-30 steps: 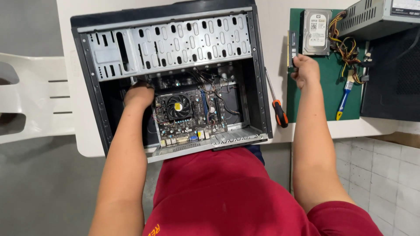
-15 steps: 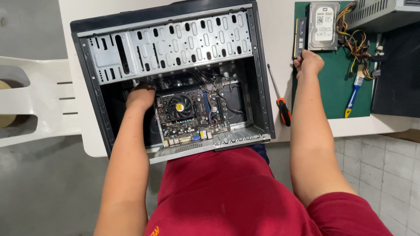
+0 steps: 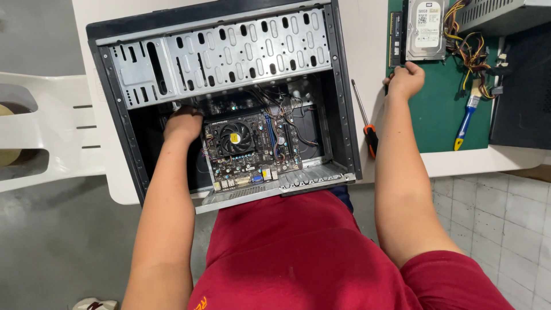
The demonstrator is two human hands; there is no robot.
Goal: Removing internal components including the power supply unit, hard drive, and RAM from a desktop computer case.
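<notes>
Right hand (image 3: 406, 78) has slid nearer the hard drive (image 3: 426, 28), fingers curled on a dark stick; left hand (image 3: 182, 123), grip hidden, rests inside the computer case (image 3: 229, 51)

A white rectangular label (image 3: 427, 26) covered most of the top face of the silver hard drive (image 3: 425, 30), which lay at the upper edge of the green mat (image 3: 445, 117), right of the open computer case (image 3: 221, 100). The label carried dark print and a small black square mark at its upper left corner. Inside the case, a small yellow square sticker (image 3: 234, 138) sat on the hub of the black cooler fan (image 3: 235, 139). The pale patch on the grey box (image 3: 493, 11) at the top right was possibly another label, too cut off to tell
</notes>
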